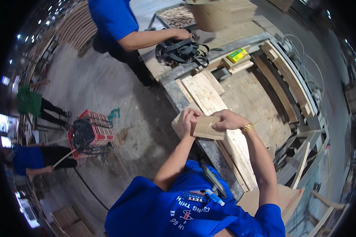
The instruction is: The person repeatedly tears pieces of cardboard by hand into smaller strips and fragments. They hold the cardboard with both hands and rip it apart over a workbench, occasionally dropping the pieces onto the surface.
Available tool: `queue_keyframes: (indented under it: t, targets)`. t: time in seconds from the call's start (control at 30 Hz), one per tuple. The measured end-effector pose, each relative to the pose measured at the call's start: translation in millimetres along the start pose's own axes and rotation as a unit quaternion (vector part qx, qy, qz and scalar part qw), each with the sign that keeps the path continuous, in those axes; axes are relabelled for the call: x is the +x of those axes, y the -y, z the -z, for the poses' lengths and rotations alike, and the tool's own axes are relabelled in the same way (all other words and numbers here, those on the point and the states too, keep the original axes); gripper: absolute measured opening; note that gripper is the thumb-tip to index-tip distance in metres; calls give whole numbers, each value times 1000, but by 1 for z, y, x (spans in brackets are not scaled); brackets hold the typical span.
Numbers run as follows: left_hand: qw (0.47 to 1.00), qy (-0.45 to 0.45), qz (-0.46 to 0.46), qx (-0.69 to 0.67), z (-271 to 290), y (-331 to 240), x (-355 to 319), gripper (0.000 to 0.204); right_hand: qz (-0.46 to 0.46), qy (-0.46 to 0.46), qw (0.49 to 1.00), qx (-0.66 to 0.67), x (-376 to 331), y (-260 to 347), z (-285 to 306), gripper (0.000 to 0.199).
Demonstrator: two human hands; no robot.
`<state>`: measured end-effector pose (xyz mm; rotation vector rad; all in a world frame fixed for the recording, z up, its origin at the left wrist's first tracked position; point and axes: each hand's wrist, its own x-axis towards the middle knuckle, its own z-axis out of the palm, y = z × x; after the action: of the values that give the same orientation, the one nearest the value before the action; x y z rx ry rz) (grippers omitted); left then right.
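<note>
Both hands at centre, left hand [190, 118] and right hand [227, 119] closed around small wooden board [208, 127], plank stack [209, 98] at twelve o'clock, co-worker's hand [182, 34] on black straps [182, 52]

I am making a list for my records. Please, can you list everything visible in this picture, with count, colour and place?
small wood pieces: two, tan, held together at bench edge
long planks: several, pale, lying on bench
workbench: one, brown top, grey edge, right half
black straps: one bundle, far end of bench
green box: one, green-yellow, far bench
red crate: one, on floor, left
co-worker's hand: one, on the straps
blue pen: one, chest pocket
left hand: gripping the wood pieces
right hand: gripping the wood pieces
</note>
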<state>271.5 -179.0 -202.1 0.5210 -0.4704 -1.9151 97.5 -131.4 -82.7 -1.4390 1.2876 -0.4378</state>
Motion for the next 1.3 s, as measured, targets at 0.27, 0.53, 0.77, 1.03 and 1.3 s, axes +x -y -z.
queue_keyframes:
  t: [0.27,0.53,0.77,1.03,1.3]
  targets:
    - [977,-67,-58,-194,49,-73,9,15,153,117,961,-198,101,-4,-19,21]
    - [834,38,120,537,100,-93,-10,23,176,49,948,-259,99,-7,-29,14]
    - [656,302,6,692,-33,-157,5,18,241,-93,902,-347,34,61,-6,28]
    - [445,487,-156,735,-174,-143,-25,18,34,-19,972,-233,-72,94,21,50]
    - [461,626,-8,629,-268,-68,-42,21,-2,-237,946,-223,-194,72,-4,47]
